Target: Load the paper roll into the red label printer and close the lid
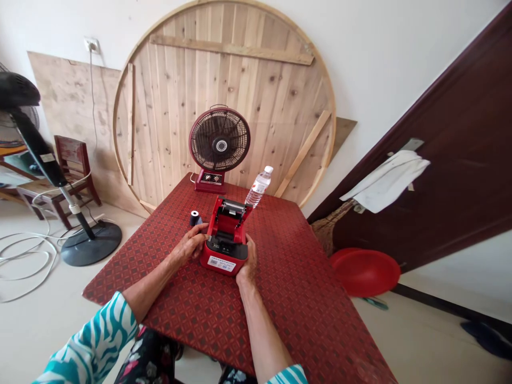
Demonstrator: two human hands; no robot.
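A small red and black printer [226, 246] sits on the patterned red table [296, 277], its lid [232, 208] raised at the back. A white label is stuck on its front. My left hand [193, 243] grips the left side, with the thumb and fingers by the upper edge. Along the right side, my right hand [248, 263] is wrapped with its palm against the casing. Both hands' far fingertips are partly hidden by the printer. Just behind my left hand stands a small dark roll [194, 217] with a white core.
A clear water bottle [259, 186] stands behind the printer. Further back is a dark red desk fan [220, 145]. A round wooden board [192, 85] leans on the wall. A pedestal fan [91, 243] and cable are left; a red basin [366, 272] lies right.
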